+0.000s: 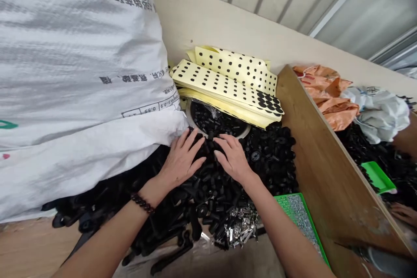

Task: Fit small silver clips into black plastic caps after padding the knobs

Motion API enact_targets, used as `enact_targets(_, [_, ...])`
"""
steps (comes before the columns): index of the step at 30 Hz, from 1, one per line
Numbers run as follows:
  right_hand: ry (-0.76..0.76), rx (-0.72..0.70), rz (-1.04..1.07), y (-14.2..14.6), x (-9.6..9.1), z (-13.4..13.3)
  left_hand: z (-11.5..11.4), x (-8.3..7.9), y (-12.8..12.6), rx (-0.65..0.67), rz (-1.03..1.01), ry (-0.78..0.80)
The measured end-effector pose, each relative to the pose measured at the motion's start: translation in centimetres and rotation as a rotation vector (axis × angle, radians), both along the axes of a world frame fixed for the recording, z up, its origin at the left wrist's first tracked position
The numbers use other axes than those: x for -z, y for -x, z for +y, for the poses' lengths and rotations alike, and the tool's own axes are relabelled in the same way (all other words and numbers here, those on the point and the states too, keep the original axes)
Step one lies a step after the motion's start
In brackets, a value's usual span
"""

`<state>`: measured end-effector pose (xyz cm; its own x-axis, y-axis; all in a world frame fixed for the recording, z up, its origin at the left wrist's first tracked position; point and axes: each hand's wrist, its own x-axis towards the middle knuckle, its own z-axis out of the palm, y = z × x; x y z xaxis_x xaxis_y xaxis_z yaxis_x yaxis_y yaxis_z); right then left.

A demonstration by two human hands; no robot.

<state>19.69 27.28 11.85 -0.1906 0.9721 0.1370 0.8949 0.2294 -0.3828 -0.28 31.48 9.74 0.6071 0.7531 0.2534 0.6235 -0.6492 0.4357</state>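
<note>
My left hand (180, 160), a beaded bracelet on its wrist, rests with fingers spread over a heap of small black plastic parts (208, 182). Across from it, my right hand (232, 158) touches the same heap, its fingers apart and slightly bent. No held object shows in either hand. Just beyond the fingertips lies a round bowl (248, 132) of small black pieces, its rim partly covered by yellow sheets with black dots (224, 84). Small silvery metal pieces (241, 226) lie in a pile nearer to me, beside my right forearm.
A large white printed sack (81, 74) fills the left side. A green tray (302, 217) of small metallic bits stands right, by a wooden partition (325, 173). Past it are orange (329, 95) and white bags (374, 110), a green scoop (378, 177) and another person's hand (404, 213).
</note>
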Motion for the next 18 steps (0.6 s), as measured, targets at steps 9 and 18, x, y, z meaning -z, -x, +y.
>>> enact_targets(9, [-0.088,0.284,0.002,2.8,4.0,-3.2,-3.3,1.3,-0.1,0.042,0.135,-0.166])
enact_targets(18, [0.02,0.119,0.18,1.0,2.7,-3.7,-3.9,1.3,-0.3,0.059,0.127,-0.134])
